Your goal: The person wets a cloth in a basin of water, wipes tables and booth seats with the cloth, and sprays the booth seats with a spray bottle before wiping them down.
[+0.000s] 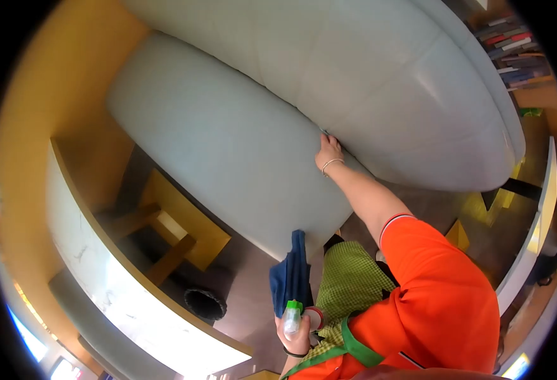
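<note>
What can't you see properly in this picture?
All in the head view:
- Right hand: its fingertips meet the gap between the grey seat and backrest; too small to tell if they pinch anything.
- Clear bottle: partly covered by the left hand.
- Books: titles too small and blurry.
- Dark bin: too shadowy inside.

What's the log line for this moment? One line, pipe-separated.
left hand: holding bottle and cloth | right hand: at seam between seat and backrest
</note>
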A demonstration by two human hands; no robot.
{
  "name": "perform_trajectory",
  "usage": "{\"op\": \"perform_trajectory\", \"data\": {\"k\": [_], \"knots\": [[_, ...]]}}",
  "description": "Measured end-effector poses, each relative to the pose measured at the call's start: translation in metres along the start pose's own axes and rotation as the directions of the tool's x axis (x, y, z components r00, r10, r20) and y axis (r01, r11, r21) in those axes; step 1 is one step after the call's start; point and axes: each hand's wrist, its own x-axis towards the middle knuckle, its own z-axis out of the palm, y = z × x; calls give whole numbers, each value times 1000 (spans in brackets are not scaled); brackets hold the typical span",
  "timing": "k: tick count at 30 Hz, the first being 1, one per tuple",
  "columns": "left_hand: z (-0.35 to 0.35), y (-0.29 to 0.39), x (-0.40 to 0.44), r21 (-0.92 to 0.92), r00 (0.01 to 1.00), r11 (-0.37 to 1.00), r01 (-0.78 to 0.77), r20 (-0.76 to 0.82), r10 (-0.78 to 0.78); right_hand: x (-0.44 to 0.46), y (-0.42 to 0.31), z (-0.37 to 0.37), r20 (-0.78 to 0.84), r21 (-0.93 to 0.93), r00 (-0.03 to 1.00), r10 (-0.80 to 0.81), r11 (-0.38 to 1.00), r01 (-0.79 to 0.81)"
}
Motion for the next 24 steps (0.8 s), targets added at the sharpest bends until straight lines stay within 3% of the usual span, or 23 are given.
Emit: {"op": "perform_trajectory", "data": {"k": [2, 3, 5, 7, 9, 11, 12, 13, 14, 15, 17, 18, 21, 23, 24], "knots": [[8, 0, 2, 48, 1000, 999, -20, 7, 19, -2, 2, 2, -47, -6, 998, 51, 999, -51], [11, 1, 2, 45, 1000, 999, -9, 2, 9, -6, 7, -4, -25, -24, 1000, -13, 1000, 12], [16, 3, 5, 126, 988, 989, -84, 139, 66, -17, 24, -13, 0, -41, 997, -81, 996, 81], [28, 6, 2, 106, 990, 992, -73, 128, 59, -36, 51, -17, 96, -52, 972, -216, 974, 221], [49, 16, -4, 10, 994, 1000, -16, 113, 15, -52, 65, -24, 114, -23, 964, -238, 970, 242], [65, 21, -8, 91, 988, 992, -88, 136, 76, -61, 73, -31, 133, 15, 957, -259, 966, 259], [67, 26, -11, 186, 973, 970, -154, 200, 116, -73, 76, -36, 225, 46, 941, -253, 967, 249], [78, 33, -14, 180, 981, 976, -125, 171, 95, -85, 83, -42, 303, 76, 922, -241, 971, 229], [88, 39, -15, 168, 968, 970, -175, 208, 139, -106, 113, -33, 212, 122, 955, -210, 975, 187], [95, 40, -17, 225, 948, 946, -231, 269, 168, -126, 136, -54, 243, 139, 963, -116, 987, 84], [110, 49, -26, 265, 889, 910, -320, 415, 192, -157, 210, -89, 439, -184, 883, 166, 979, -92], [127, 58, -31, 255, 848, 897, -362, 489, 203, -160, 311, -58, 363, -327, 870, 332, 920, -215], [179, 60, -56, 313, 751, 790, -527, 606, 261, -193, 475, -112, 206, -215, 583, 786, 618, -756], [220, 60, -79, 340, 694, 724, -600, 672, 260, -193, 589, -116, 310, -111, 672, 672, 728, -677], [242, 62, -89, 332, 681, 713, -618, 678, 275, -202, 580, -147, 152, -74, 748, 647, 762, -644]]}}
